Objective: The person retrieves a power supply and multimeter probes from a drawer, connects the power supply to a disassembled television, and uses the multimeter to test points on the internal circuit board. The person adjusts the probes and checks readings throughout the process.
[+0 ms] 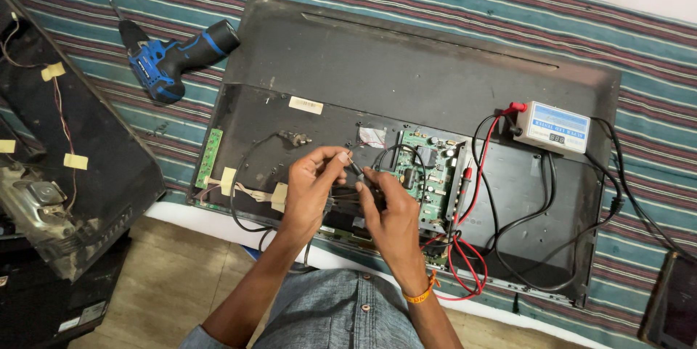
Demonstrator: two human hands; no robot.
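Pinching a thin dark probe between thumb and forefinger, the left hand has its grip clamped on the shaft; the right hand is closed on the trailing black lead. Both sit just left of the green circuit board on the television back panel. Judged light, stiff, slender (sharp-tipped, probably): hold by the insulated shaft.

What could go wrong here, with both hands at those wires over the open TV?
1. The left hand and right hand pinch a thin dark cable beside the bare green board; a slip might touch it.
2. The red lead loops loosely past the right wrist and could snag.
3. A snag might drag the white meter, which sits near the TV's edge.
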